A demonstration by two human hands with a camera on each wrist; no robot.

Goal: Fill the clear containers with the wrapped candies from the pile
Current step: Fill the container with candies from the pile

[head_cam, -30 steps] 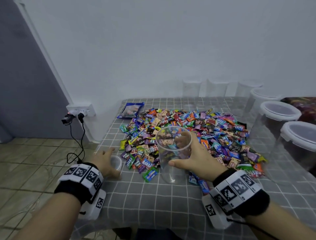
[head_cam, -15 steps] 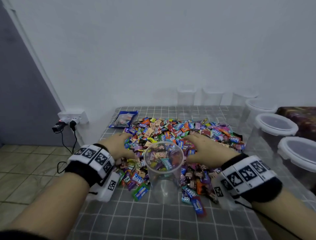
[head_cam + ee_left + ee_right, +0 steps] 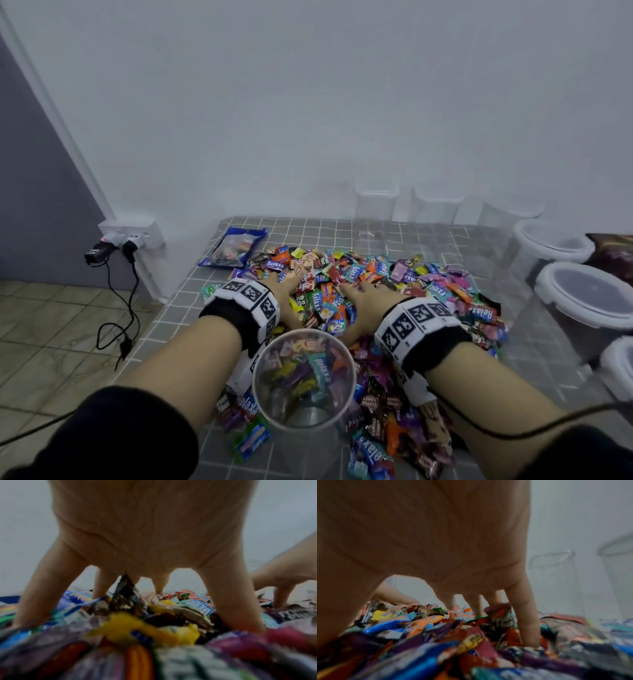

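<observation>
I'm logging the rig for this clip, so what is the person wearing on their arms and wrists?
Both hands, left hand and right hand, are bare. Each wrist carries a black band with white square-patterned marker tiles and a white camera block beneath. Dark sleeves are pushed up the forearms. A thin black cable runs along the right arm.

black sleeves (image 3: 102, 431), checkered-marker wristbands (image 3: 250, 301), thin black cable (image 3: 513, 433).

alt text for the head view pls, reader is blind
Both hands, left hand and right hand, press spread fingers into a pile of wrapped candies on a checked table. An open clear container, apparently empty, stands just before them; lidded containers line the right.
</observation>
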